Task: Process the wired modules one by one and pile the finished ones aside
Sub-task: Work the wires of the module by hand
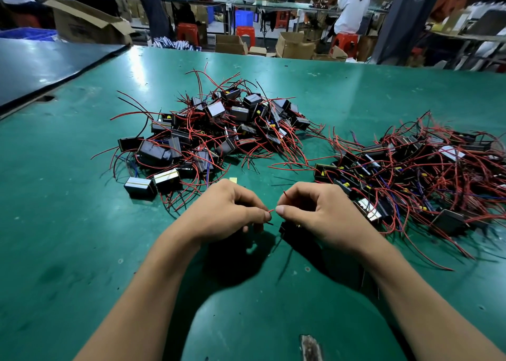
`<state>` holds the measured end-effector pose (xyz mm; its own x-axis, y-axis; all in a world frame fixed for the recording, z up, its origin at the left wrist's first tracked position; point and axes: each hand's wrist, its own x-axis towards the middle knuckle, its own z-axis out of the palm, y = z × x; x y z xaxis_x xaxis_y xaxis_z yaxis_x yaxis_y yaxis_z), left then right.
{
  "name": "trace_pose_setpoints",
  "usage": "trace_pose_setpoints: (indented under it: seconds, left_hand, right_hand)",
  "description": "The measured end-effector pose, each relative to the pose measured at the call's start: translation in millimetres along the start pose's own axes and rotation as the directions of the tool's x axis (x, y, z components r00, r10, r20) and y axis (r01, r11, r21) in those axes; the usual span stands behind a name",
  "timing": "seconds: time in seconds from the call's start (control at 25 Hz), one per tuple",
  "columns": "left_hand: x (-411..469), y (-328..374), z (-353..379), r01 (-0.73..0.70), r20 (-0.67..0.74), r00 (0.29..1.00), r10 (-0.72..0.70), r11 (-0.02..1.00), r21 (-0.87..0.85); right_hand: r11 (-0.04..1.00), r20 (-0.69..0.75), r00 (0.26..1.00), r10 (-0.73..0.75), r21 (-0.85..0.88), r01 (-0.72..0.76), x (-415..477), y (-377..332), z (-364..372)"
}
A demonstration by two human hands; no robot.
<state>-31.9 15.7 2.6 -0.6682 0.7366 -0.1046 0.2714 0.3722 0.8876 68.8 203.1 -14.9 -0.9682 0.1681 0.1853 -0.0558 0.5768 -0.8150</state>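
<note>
Pinching the end of a red wire (270, 210) between thumb and forefinger, the left hand (227, 212) is listed first: fingers curled, closed on that wire, just left of the module (285, 227).

Right hand (315, 212): likewise curled, with a second wire (285, 194) pinched at its fingertips, red tip standing up.

Module: one dark block, tucked under the right thumb and largely hidden. Whether it is gripped or merely hangs by its leads cannot be told, nor whether it touches the table (82, 251).

Beyond the module and slightly left: far pile (213, 133), black blocks with red and black leads and a few blue, loosely heaped. Two banded blocks (152, 184) are set at its near edge.

Right of the module: right pile (416, 174), comparable in bulk, its leads more tangled.

Just beyond the module: a small pale scrap (233, 180).

Far beyond the module: cartons (294, 44), red stools (245, 33) and other people (351, 7) at benches.

Progress: one unit is judged to be in hand, its leads being worked. Which heap is stock and which is finished is not shown by anything legible. Both are large, so the job is judged to be roughly midway, with many units left to be taken singly, treated and laid aside.
</note>
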Motion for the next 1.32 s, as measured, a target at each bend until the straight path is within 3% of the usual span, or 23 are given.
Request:
trace_pose_setpoints:
  seconds: [0.12, 0.24, 0.44, 0.64, 1.12, 1.32]
  left_hand:
    - [0.5, -0.3, 2.2, -0.041, -0.05, 0.998, 0.04, 0.999, -0.024]
    - [1.2, 0.9, 5.7, -0.07, -0.076, 0.995, 0.07, 0.998, -0.003]
    - [3.5, -1.3, 7.2, -0.04, -0.075, 0.996, 0.043, 0.998, 0.045]
    - [4.1, 0.4, 9.0, -0.064, -0.092, 0.994, 0.052, 0.988, -0.143]
    - [6.0, 2.2, 20.4, -0.15, -0.27, 0.959, 0.089, 0.966, -0.213]
    - [6.1, 2.2, 22.8, -0.14, -0.26, 0.963, 0.066, 0.95, -0.279]
  right_hand:
    - [0.999, -0.057, 0.998, -0.021, -0.032, 0.019, -1.1, -3.6, 3.4]
    - [0.999, -0.01, 0.999, 0.033, 0.026, -0.033, -0.6, -3.2, -0.2]
    - [0.936, 0.141, 0.977, 0.158, 0.293, -0.194, 0.9, 0.0, -14.2]
    - [0.938, 0.136, 0.981, 0.141, 0.297, -0.176, 1.7, 2.9, -10.9]
    - [0.951, 0.106, 0.984, 0.145, 0.259, -0.168, 0.5, 1.2, -3.4]
    - [0.952, 0.073, 0.987, 0.141, 0.263, -0.156, -0.1, -1.0, -2.4]
